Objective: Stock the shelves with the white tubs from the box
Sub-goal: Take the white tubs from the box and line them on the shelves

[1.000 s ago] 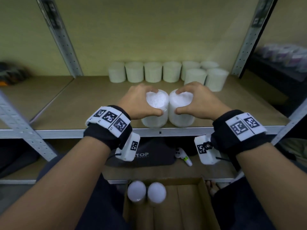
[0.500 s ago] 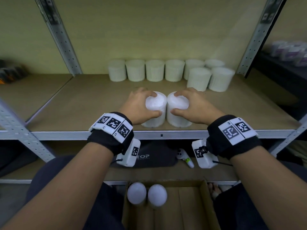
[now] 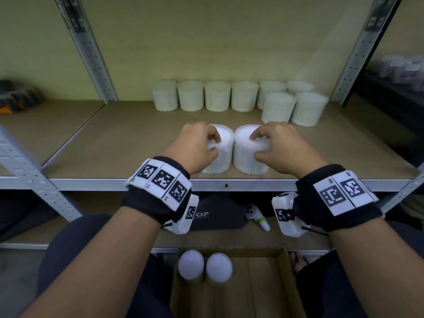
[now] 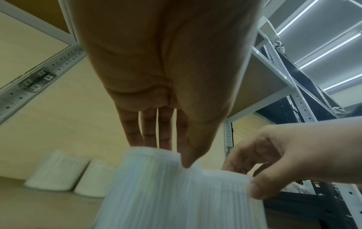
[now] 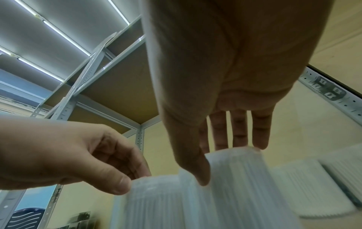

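Two white ribbed tubs stand side by side near the front edge of the brown shelf (image 3: 137,138). My left hand (image 3: 214,144) holds the left tub (image 3: 223,152) by its top rim, thumb on the near side and fingertips on the lid. In the same way my right hand (image 3: 255,145) pinches the rim of the right tub (image 3: 246,157). The left wrist view shows the left hand (image 4: 176,155) over its tub (image 4: 149,186). The right wrist view shows the right hand (image 5: 225,164) over its tub (image 5: 235,178). Two more tubs (image 3: 190,263) stand in the cardboard box (image 3: 286,283) below.
Several white tubs (image 3: 216,96) line the back of the shelf, with two more in front at the right (image 3: 308,109). Grey metal uprights (image 3: 91,53) frame the bay. A black bag (image 3: 218,214) and a white controller (image 3: 259,216) lie on the lower shelf.
Both hands have drawn back and up, from wrapping the tubs' sides to holding only their top rims. The tubs stay in place at the shelf front.
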The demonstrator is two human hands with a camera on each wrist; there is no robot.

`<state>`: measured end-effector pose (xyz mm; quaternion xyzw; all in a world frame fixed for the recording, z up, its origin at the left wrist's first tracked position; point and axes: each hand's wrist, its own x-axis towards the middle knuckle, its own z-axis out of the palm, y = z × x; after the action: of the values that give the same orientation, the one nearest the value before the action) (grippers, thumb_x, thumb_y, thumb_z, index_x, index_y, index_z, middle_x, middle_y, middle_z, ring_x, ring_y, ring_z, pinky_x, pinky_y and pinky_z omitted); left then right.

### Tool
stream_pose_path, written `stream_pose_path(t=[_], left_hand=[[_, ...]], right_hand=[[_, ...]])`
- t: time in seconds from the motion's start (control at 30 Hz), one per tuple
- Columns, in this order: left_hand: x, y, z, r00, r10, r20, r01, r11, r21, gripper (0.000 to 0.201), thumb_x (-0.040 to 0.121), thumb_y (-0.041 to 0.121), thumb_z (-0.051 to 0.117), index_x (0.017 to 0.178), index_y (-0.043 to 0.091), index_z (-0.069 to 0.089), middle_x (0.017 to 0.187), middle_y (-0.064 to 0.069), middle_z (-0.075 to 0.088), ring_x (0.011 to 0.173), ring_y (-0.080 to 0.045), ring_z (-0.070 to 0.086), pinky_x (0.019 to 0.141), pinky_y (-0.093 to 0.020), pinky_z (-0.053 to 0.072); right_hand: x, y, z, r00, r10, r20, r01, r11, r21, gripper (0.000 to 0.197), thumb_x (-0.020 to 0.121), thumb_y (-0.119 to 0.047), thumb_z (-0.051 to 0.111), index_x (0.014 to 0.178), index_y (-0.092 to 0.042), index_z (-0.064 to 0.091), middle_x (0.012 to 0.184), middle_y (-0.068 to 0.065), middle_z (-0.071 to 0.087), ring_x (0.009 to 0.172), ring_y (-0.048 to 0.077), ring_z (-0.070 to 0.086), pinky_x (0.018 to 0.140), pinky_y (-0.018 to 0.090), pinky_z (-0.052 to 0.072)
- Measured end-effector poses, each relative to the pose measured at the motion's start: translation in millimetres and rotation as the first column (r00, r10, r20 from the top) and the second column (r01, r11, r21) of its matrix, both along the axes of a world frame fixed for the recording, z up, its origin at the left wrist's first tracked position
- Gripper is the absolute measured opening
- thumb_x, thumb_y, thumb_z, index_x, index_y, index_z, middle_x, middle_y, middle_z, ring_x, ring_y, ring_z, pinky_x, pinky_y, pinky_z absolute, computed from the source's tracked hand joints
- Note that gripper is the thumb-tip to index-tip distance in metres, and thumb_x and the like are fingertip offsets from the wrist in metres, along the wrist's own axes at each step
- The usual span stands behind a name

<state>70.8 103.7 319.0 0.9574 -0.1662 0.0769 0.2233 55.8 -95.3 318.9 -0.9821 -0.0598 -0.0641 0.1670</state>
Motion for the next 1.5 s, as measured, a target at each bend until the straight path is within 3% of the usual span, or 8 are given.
stream_pose_path(t=[0.17,0.37,0.57,0.8,0.93,1.2,1.37,1.5], left_hand=[[15.7,-4.8,-1.9,1.000,0.022,0.008,-0.021,0.999,-0.048,0.023,0.088,0.017,0.062,0.110,0.020,0.069,0.118,0.000,0.063,0.110,-0.011,0.056,0.082,-0.016,0.036],[62.3,-15.0,3.8,1.000,0.015,-0.019,-0.015,1.000,-0.006,0.023,0.088,0.012,0.062,0.110,0.014,0.069,0.123,-0.005,0.063,0.110,-0.017,0.060,0.081,-0.018,0.041],[113.0,-21.9,5.8,0.999,0.016,-0.046,-0.015,0.999,0.029,0.025,0.088,0.012,0.062,0.112,0.013,0.068,0.125,-0.007,0.062,0.114,-0.019,0.060,0.092,-0.022,0.044],[157.9,-23.8,3.8,0.999,0.015,-0.029,-0.015,1.000,0.012,0.025,0.088,0.010,0.060,0.111,0.011,0.069,0.120,-0.009,0.065,0.112,-0.018,0.060,0.088,-0.018,0.043],[175.7,-25.5,1.9,1.000,0.006,-0.001,-0.006,1.000,0.011,0.025,0.089,0.008,0.059,0.111,0.010,0.069,0.120,-0.009,0.065,0.116,-0.021,0.057,0.096,-0.024,0.044],[190.5,-27.2,-2.3,0.999,-0.005,0.031,0.005,1.000,0.001,0.025,0.087,0.008,0.058,0.110,0.009,0.070,0.115,-0.009,0.068,0.113,-0.023,0.058,0.095,-0.023,0.043],[189.7,-26.1,-3.3,0.999,-0.016,0.037,0.016,1.000,0.005,0.026,0.087,0.007,0.056,0.110,0.008,0.068,0.115,-0.009,0.067,0.112,-0.023,0.058,0.092,-0.022,0.042],[183.8,-23.3,-2.0,0.999,-0.039,0.010,0.039,0.998,0.047,0.034,0.088,0.013,0.059,0.122,0.009,0.061,0.128,-0.008,0.059,0.118,-0.022,0.055,0.096,-0.025,0.041]], right_hand=[[19.4,-2.4,4.2,0.999,-0.036,-0.027,0.036,0.999,0.031,0.039,0.082,-0.013,0.067,0.121,-0.018,0.064,0.127,0.007,0.059,0.117,0.021,0.055,0.083,0.023,0.039],[65.7,-5.4,7.6,0.997,-0.064,-0.048,0.062,0.997,-0.044,0.034,0.083,-0.015,0.070,0.116,-0.017,0.066,0.126,0.009,0.058,0.110,0.026,0.058,0.079,0.026,0.042],[110.7,-6.9,8.2,0.996,-0.071,-0.053,0.069,0.997,-0.041,0.032,0.083,-0.014,0.070,0.115,-0.015,0.066,0.126,0.010,0.057,0.108,0.026,0.059,0.082,0.027,0.044],[159.6,-8.9,5.9,0.995,-0.074,-0.060,0.073,0.997,-0.024,0.030,0.082,-0.010,0.070,0.112,-0.013,0.066,0.123,0.010,0.059,0.103,0.027,0.062,0.079,0.027,0.044],[179.4,-10.3,2.2,0.997,-0.067,-0.047,0.066,0.998,-0.024,0.031,0.083,-0.010,0.069,0.113,-0.012,0.065,0.124,0.011,0.057,0.106,0.027,0.059,0.078,0.027,0.042],[192.9,-12.3,-2.9,0.998,-0.058,0.003,0.058,0.998,-0.012,0.032,0.085,-0.007,0.065,0.117,-0.008,0.063,0.127,0.012,0.058,0.119,0.028,0.052,0.097,0.035,0.044],[193.8,-12.5,-4.3,0.998,-0.065,-0.001,0.065,0.998,-0.013,0.035,0.085,-0.009,0.065,0.119,-0.010,0.060,0.127,0.014,0.057,0.116,0.029,0.053,0.095,0.037,0.045],[185.2,-11.8,-4.1,0.998,-0.046,-0.038,0.046,0.999,-0.013,0.045,0.086,-0.015,0.063,0.129,-0.010,0.053,0.130,0.012,0.056,0.115,0.028,0.055,0.092,0.033,0.046]])
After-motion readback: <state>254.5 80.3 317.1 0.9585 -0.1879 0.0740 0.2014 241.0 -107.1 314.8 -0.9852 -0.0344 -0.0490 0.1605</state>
